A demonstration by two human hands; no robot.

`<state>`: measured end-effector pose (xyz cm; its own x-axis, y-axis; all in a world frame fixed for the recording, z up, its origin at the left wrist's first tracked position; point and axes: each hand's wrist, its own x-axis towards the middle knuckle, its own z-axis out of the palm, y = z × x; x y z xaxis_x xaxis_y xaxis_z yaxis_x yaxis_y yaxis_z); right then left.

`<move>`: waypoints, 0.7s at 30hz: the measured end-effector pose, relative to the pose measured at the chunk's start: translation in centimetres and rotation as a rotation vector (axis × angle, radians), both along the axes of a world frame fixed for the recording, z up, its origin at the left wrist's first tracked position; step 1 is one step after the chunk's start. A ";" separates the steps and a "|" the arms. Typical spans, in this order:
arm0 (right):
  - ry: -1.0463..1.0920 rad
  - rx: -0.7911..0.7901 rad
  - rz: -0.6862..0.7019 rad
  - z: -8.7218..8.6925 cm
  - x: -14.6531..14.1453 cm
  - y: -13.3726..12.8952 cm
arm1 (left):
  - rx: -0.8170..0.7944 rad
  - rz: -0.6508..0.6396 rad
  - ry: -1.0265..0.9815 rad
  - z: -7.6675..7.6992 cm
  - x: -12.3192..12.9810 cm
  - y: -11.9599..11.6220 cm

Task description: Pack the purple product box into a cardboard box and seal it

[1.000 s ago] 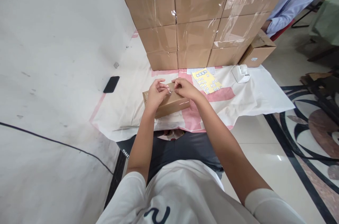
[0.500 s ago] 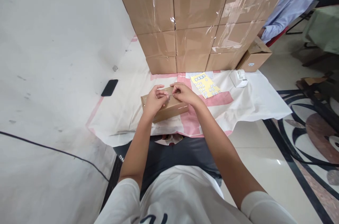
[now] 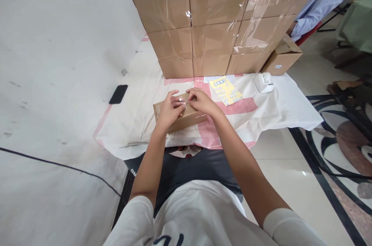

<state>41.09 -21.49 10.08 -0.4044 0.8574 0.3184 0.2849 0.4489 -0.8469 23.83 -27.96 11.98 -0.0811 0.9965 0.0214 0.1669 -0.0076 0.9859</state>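
Note:
A small cardboard box (image 3: 187, 122) lies on the cloth-covered table in front of me, under both of my hands. A glinting strip of clear tape (image 3: 182, 100) shows over its top, between the fingers of the two hands. My left hand (image 3: 169, 109) has its fingers curled together at the strip's left side. Thumb and forefinger of my right hand (image 3: 201, 101) pinch at the other side, close to the box top. The fingertips partly cover the strip, so its ends are hidden.
Stacked cardboard boxes (image 3: 206, 40) wrapped in clear tape stand behind. A yellow sticker sheet (image 3: 225, 90), a white tape dispenser (image 3: 264, 83) and another box (image 3: 281, 59) are to the right. A black phone (image 3: 118, 94) lies left, by the wall. Another person's sleeve (image 3: 328, 3) shows behind the stack.
The view has shifted slightly. More of the clear tape glints by my left fingers, and my right fingertips have moved a little at the strip.

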 end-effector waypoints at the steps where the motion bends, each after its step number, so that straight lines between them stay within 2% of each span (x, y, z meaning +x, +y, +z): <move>1: 0.001 0.004 -0.002 0.0 0.0 0.0 | 0.005 -0.010 0.021 -0.1 0.0 0.0; 4: -0.009 0.011 -0.008 -0.1 -0.1 -0.1 | 0.062 -0.024 0.120 -0.3 0.1 -0.2; 8: -0.017 0.015 -0.015 -0.1 -0.1 -0.1 | 0.215 -0.024 0.312 -0.4 0.4 -0.6; 11: -0.020 0.017 -0.016 -0.1 -0.1 -0.1 | 0.280 0.010 0.407 -0.4 1.0 -0.9; 15: -0.028 0.040 -0.025 -0.3 -0.3 0.0 | 0.316 0.084 0.532 -0.5 1.8 -1.1; 21: -0.040 0.063 -0.024 -0.5 -0.4 -0.1 | 0.302 0.071 0.618 -0.3 2.2 -1.3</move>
